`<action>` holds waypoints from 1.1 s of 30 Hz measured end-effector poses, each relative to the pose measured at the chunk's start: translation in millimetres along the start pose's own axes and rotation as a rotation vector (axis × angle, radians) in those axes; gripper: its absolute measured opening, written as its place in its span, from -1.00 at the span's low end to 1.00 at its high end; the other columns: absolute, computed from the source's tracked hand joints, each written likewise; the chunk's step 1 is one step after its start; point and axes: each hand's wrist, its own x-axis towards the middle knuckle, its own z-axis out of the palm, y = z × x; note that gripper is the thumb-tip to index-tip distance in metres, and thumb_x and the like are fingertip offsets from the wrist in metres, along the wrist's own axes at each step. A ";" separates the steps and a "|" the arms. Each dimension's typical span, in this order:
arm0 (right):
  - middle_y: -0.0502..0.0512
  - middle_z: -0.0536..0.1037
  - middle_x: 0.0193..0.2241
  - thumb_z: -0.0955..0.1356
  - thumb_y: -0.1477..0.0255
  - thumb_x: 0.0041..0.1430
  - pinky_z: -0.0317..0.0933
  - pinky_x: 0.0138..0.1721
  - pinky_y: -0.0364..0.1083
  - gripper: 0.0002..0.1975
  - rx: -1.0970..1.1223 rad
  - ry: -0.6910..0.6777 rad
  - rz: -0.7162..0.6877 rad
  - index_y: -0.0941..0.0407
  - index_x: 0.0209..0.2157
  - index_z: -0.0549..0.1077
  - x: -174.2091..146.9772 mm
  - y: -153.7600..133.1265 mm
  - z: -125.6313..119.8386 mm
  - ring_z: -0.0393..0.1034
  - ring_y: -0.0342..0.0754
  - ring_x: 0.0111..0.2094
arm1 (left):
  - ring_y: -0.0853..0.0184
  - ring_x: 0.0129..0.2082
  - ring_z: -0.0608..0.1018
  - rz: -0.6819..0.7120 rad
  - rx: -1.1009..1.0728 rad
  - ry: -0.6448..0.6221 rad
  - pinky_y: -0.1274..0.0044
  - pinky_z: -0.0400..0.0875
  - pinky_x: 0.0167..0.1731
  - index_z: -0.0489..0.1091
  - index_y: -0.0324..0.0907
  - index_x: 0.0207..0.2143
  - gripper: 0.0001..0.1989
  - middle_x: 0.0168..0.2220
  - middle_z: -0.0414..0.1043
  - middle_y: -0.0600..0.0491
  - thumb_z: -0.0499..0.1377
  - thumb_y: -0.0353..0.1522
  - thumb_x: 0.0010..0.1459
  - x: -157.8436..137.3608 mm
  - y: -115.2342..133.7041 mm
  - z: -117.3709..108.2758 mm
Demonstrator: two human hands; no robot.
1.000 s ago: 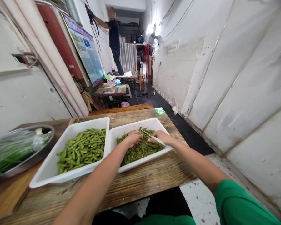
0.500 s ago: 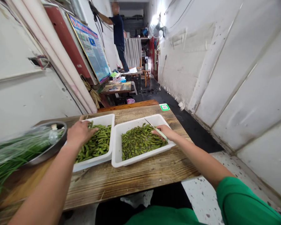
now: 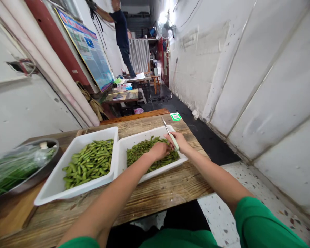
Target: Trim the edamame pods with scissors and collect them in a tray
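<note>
Two hands (image 3: pixel 159 150) (image 3: pixel 180 140) meet over pods (image 3: pixel 138 151) near a QR label (image 3: pixel 176 116), poster (image 3: pixel 87 48) illegible.

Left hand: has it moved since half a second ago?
Yes: the left hand has moved right, from the left white tray to the right white tray, closer to the green QR sticker on the table.

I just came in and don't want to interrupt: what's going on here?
A person's right hand holds scissors over the right tray; the left hand is down at the green pods there. Whether it grips one is unclear. The left tray, also holding pods, stands alongside, untouched. Farther back, another person has an arm raised.
</note>
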 end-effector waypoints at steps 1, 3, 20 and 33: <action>-0.13 0.22 -0.79 0.36 0.21 -0.12 0.02 -0.86 -0.26 -0.69 -0.009 0.002 -0.001 0.17 -0.47 0.32 0.9 1.5 -0.1 0.09 -0.25 -0.82 | 0.22 -0.30 0.47 -0.025 0.050 -0.016 0.47 0.26 -0.24 0.47 -0.24 -0.41 -0.84 -0.34 0.47 -0.12 0.14 -0.40 -0.06 5.7 0.9 6.5; -0.13 0.21 -0.80 0.35 0.20 -0.11 0.02 -0.86 -0.26 -0.69 -0.032 -0.001 0.000 0.17 -0.44 0.34 2.4 4.5 -0.2 0.08 -0.25 -0.83 | 0.18 -0.29 0.47 -0.081 0.093 -0.034 0.45 0.25 -0.24 0.47 -0.28 -0.43 -0.85 -0.33 0.46 -0.18 0.15 -0.41 -0.09 10.2 -2.5 14.4; -0.12 0.21 -0.79 0.36 0.12 -0.14 0.06 -0.78 -0.25 -0.62 -0.298 -0.233 0.085 0.16 -0.46 0.34 5.7 19.5 3.7 0.12 -0.23 -0.79 | 0.55 -0.64 0.29 -0.467 -1.339 0.353 0.67 0.15 -0.64 0.33 -0.24 -0.21 -0.68 -0.45 0.38 0.05 0.15 -0.31 -0.05 -53.1 -61.2 -0.7; -0.14 0.16 -0.80 0.35 0.09 -0.14 -0.02 -0.79 -0.27 -0.58 -0.283 -0.409 0.114 0.17 -0.61 0.20 -13.3 -10.8 7.1 0.04 -0.29 -0.80 | 0.54 -0.70 0.34 -0.431 -1.334 0.383 0.69 0.12 -0.75 0.33 -0.29 -0.20 -0.63 -0.53 0.41 0.04 0.15 -0.25 -0.04 -51.4 -56.7 -4.8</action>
